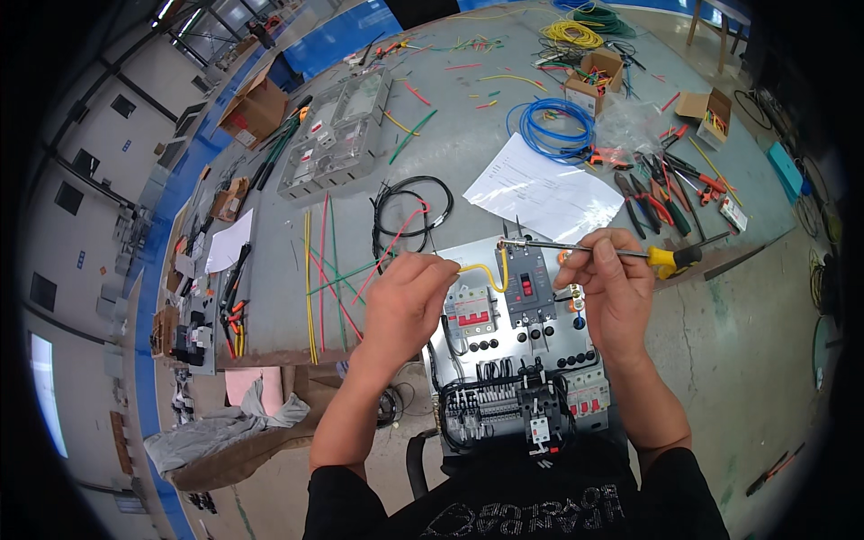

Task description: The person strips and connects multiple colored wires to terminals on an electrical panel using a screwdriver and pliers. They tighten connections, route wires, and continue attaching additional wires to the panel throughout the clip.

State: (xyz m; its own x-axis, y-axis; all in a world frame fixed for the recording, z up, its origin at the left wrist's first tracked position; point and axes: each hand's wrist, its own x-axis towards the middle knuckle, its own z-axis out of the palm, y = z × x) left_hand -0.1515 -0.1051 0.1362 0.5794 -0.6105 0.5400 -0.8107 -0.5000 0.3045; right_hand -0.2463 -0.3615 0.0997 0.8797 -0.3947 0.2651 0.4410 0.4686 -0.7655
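My right hand (616,283) grips a screwdriver (576,247) by its shaft, its yellow and black handle pointing right. The tip meets the top terminal of a grey circuit breaker (527,286) with a red switch. A bent yellow wire (487,269) runs from that terminal to my left hand (409,292), whose fingers are pinched on its other end. Beneath the left fingers sits a white breaker with red levers (470,311). Both breakers are mounted on a metal panel (504,346), with black wires, terminal blocks and a black contactor (542,409) nearer my body.
Coiled black cable (414,211) and loose coloured wires (328,279) lie left of the panel. Paper sheets (540,193), a blue wire coil (555,129) and several pliers (652,202) are beyond it. Clear plastic boxes (333,135) stand far left. The table edge (738,256) runs along the right.
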